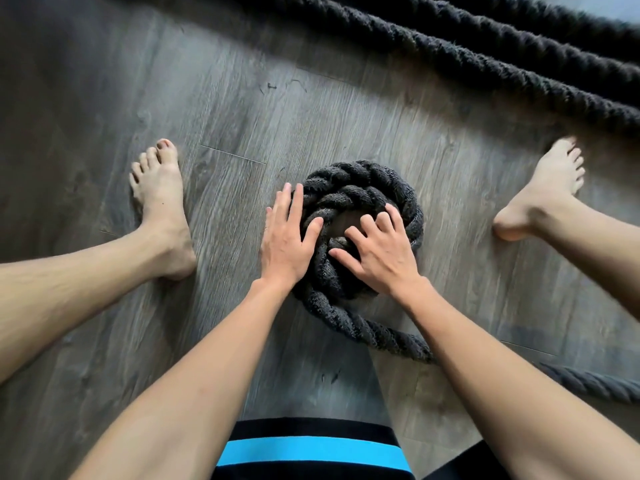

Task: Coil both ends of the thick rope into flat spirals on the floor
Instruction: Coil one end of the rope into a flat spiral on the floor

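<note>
Nearest us, dark shorts (311,431) with a blue stripe. Just beyond, the rope (372,332) trails off to the right, under our right forearm. Now the coil (360,183), lying on the grey wood floor (225,109) between our bare feet (159,202). Our left grip (289,237) is released, flat fingers pressing the coil's left edge. Our right grip (377,258) arches over the centre, bent fingertips on the inner turns. Clasping or only pressing, we cannot tell. Farther off, two more rope lengths (485,53) cross the floor.
</note>
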